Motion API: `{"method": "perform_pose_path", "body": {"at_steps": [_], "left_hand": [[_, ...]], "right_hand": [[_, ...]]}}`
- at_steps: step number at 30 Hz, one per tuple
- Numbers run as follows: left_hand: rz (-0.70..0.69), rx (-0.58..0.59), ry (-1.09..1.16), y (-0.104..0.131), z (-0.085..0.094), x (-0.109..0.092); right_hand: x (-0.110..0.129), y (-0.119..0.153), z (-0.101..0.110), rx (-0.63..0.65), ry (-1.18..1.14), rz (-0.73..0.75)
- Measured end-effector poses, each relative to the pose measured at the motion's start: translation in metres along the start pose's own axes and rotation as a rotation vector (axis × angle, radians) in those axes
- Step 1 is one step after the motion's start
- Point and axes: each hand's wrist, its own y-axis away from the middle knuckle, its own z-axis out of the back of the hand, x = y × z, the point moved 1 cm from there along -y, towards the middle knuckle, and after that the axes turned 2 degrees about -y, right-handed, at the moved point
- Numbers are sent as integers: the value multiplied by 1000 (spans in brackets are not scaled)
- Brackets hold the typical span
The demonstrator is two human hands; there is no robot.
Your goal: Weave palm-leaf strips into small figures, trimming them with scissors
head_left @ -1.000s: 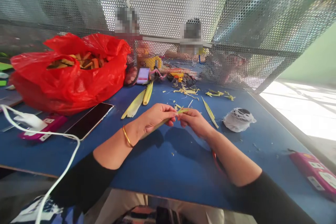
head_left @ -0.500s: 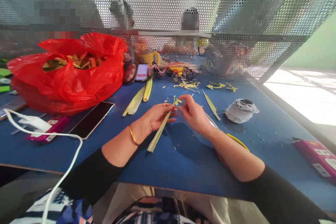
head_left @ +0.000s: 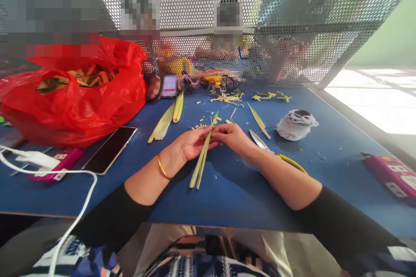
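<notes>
A folded strip of pale green corn husk [head_left: 202, 162] hangs down toward me, its lower end split into two narrow legs. My left hand [head_left: 194, 142] pinches its upper part between thumb and fingers. At the husk's top, my right hand [head_left: 231, 135] has its fingertips closed on it, touching the left fingertips. Small husk trimmings [head_left: 217, 117] lie just beyond both hands. Scissors with yellow handles [head_left: 292, 162] rest partly under my right forearm. Wider husk leaves [head_left: 162, 124] lie to the left, and a thin husk piece [head_left: 258, 120] to the right.
A red plastic bag [head_left: 120, 108] full of husks stands at the left, near a phone [head_left: 108, 151] and a white cable [head_left: 95, 177]. White thread on a spool [head_left: 297, 125] and a pink power strip [head_left: 391, 175] are at the right. A perforated metal screen [head_left: 195, 0] closes off the back.
The single-looking strip now shows two spread legs. My right hand has come down and left to meet the husk. The view has shifted slightly, showing more of the scissors.
</notes>
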Motion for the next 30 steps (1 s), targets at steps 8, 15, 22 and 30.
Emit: {"method": "perform_pose_path", "body": {"at_steps": [8,15,22,30], "left_hand": [[27,43,21,-2,4,-2],[40,100,23,-7,8,2],[61,78,46,-7,7,4],[-1,67,22,-4,1,7]], "right_hand": [[6,0,8,-4,35,6],[-2,0,-2,-33,-71,-63],[9,1,6,-22,-88,-127],[5,3,-1,-45,-60,-50]]}}
